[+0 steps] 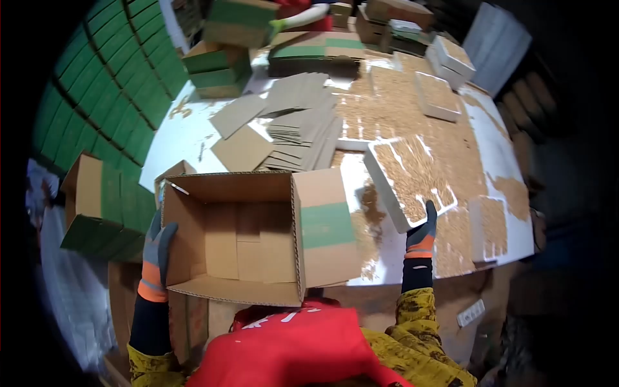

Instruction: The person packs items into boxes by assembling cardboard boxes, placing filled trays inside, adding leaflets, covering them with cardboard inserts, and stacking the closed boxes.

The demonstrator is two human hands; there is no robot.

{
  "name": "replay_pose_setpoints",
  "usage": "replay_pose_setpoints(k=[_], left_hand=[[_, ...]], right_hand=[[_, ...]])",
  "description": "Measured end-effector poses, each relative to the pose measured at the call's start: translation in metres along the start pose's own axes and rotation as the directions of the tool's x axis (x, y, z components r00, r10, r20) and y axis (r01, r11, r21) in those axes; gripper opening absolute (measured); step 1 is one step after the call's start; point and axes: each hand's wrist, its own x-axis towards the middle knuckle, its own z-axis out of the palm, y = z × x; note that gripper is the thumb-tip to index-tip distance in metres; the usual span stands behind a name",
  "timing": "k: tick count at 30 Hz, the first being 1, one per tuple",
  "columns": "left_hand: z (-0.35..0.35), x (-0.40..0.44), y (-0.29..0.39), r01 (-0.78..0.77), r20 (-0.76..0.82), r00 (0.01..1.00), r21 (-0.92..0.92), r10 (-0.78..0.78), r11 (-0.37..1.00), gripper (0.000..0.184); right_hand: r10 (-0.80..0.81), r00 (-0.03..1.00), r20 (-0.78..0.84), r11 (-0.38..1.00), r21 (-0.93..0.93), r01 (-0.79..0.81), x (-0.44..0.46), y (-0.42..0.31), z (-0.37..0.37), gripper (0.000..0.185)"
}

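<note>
No readable text or labels

Red top [284,351] is showing white marks; yellow sleeves [416,308] are showing dk blotches. L hand [157,251] & R hand [422,233] are wearing gray gloves [167,240] w/ orange bands [152,291]. Dk cuffs [151,327] are poking out btwn.

Green cartons [106,84] are stacked in a wall to the left of the white worktop [184,145]. Flat cardboard sheets [300,97] are spread in overlapping layers; beyond them, a green-banded box [220,79] is set.
</note>
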Motion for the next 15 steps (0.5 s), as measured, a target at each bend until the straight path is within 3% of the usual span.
replay_pose_setpoints(k=[1, 2, 3, 4, 5, 6, 8, 9, 11, 12, 13, 14, 15], left_hand=[[-0.001, 0.000, -0.002, -0.006, -0.005, 1.000, -0.079, 0.005, 0.997, 0.032], [0.002, 0.003, -0.004, 0.163, -0.026, 0.983, -0.307, -0.179, 0.938, 0.031], [0.009, 0.009, -0.009, 0.305, -0.005, 0.933, -0.519, -0.359, 0.798, 0.029], [0.013, 0.013, -0.011, 0.413, 0.063, 0.851, -0.693, -0.521, 0.590, 0.027], [0.017, 0.013, -0.018, 0.417, 0.065, 0.881, -0.574, -0.468, 0.705, 0.029], [0.022, 0.008, -0.026, 0.411, 0.075, 0.903, -0.434, -0.422, 0.802, 0.032], [0.022, 0.004, -0.021, 0.332, 0.046, 0.940, -0.336, -0.337, 0.882, 0.040], [0.022, 0.007, -0.012, 0.262, -0.007, 0.957, -0.396, -0.288, 0.880, 0.047], [0.014, 0.015, 0.006, 0.388, 0.049, 0.893, -0.584, -0.446, 0.713, 0.056], [0.010, 0.015, 0.007, 0.431, 0.091, 0.857, -0.668, -0.507, 0.607, 0.061], [0.010, 0.011, 0.001, 0.406, 0.089, 0.868, -0.692, -0.488, 0.596, 0.062], [0.013, 0.012, 0.004, 0.384, 0.084, 0.878, -0.713, -0.471, 0.587, 0.064], [0.014, 0.009, -0.004, 0.355, 0.079, 0.890, -0.738, -0.450, 0.573, 0.066]], right_hand=[[-0.007, 0.998, 0.060, 1.000, 0.014, 0.006, -0.021, -0.020, 0.017, 0.043], [0.083, 0.975, 0.205, 0.994, 0.054, -0.096, -0.053, -0.052, 0.048, 0.042], [0.120, 0.963, 0.242, 0.990, 0.047, -0.136, -0.082, -0.073, 0.074, 0.042], [0.045, 0.961, 0.272, 0.999, -0.009, -0.044, -0.087, -0.085, 0.078, 0.042], [-0.019, 0.952, 0.306, 0.997, -0.064, 0.040, -0.094, -0.093, 0.084, 0.043], [0.037, 0.905, 0.423, 0.997, -0.071, -0.007, -0.126, -0.112, 0.112, 0.042], [0.032, 0.696, 0.717, 0.999, -0.006, -0.039, -0.157, -0.125, 0.128, 0.042], [-0.002, 0.680, 0.733, 0.979, -0.137, 0.151, -0.169, -0.122, 0.131, 0.043], [-0.070, 0.644, 0.762, 0.777, -0.363, 0.515, -0.193, -0.115, 0.138, 0.044], [-0.048, 0.605, 0.795, 0.703, -0.403, 0.585, -0.207, -0.108, 0.147, 0.043], [-0.024, 0.567, 0.824, 0.619, -0.433, 0.655, -0.222, -0.102, 0.159, 0.042], [0.095, 0.723, 0.684, 0.774, -0.507, 0.378, -0.229, -0.106, 0.179, 0.037], [0.248, 0.815, 0.524, 0.855, -0.514, 0.070, -0.238, -0.098, 0.199, 0.033]])
